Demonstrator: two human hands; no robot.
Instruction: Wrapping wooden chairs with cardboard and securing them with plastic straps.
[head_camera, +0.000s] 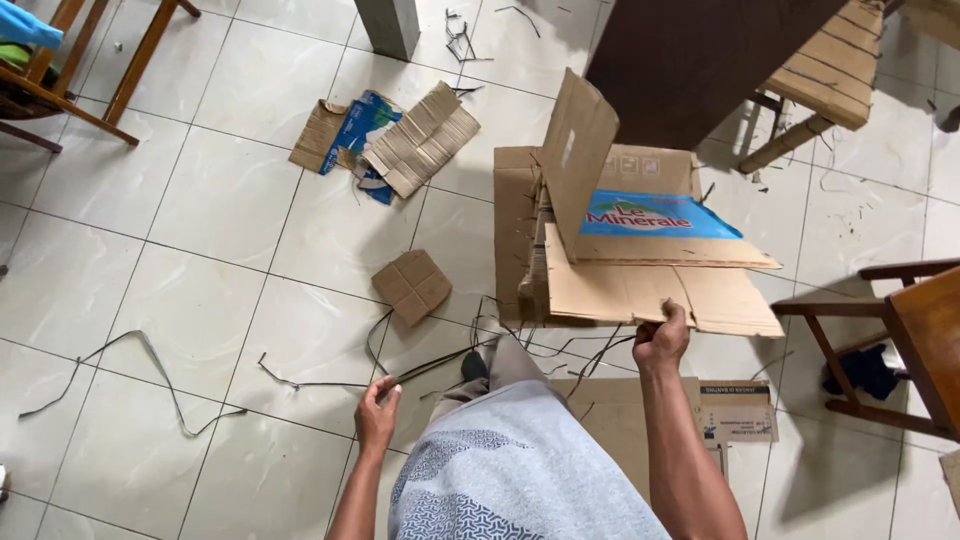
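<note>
A flattened cardboard box (640, 265) is being held at its near edge by the right hand (660, 338), whose fingers are being closed around that edge. The box is being kept just above the tiled floor (230, 200), with one flap standing upright and a blue panel showing. A thin dark strap (440, 362) is being pinched by the left hand (377, 412), fingers curled shut on its end. A small cardboard square (412, 286) is lying near the strap, and further scraps (400, 140) are lying well apart, farther off. A wooden chair (900, 340) is standing at the right.
</note>
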